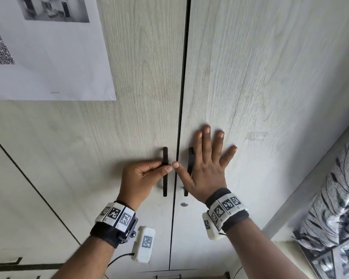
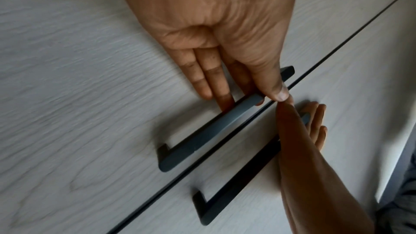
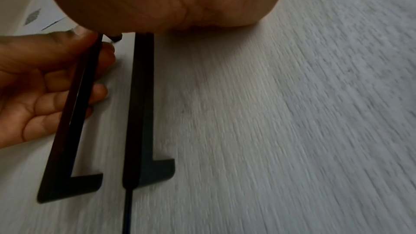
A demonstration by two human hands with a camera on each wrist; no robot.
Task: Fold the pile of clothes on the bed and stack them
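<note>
1. Left hand (image 1: pixel 143 176) is hooked on the left door handle (image 1: pixel 165 172): its fingers go in behind the black bar and the thumb closes over the front, so it has a proper grip on it.
2. Right hand (image 1: pixel 206 168) is spread flat with straight fingers against the right door (image 1: pixel 270 97), its palm lying over the right door handle (image 1: pixel 190 170). It holds nothing; it looks to be pressing or steadying that door.
3. Both doors of the wardrobe sit flush, with only the dark seam between them. A sheet of paper (image 1: pixel 48 57) is stuck to the left door (image 1: pixel 139 77).
4. No pile of clothes shows in any view. At the right edge there is only a strip of grey-and-black patterned fabric (image 1: pixel 334 208), probably the bedding, so the pile is likely on the bed off to the person's right, out of sight. I would guess no folding has begun.
5. Handling, by my judgement: the handle is stiff, slim and smooth, and the grip on its upper part is sound. The door should swing lightly on a straight pull.
6. The clothes, once reached, will be soft, light and floppy. They are best taken at seams, shoulders or waistbands with both hands, laid flat and smoothed before each fold.
7. A stack of limp cloth slumps easily, so wider pieces belong at the bottom.
</note>
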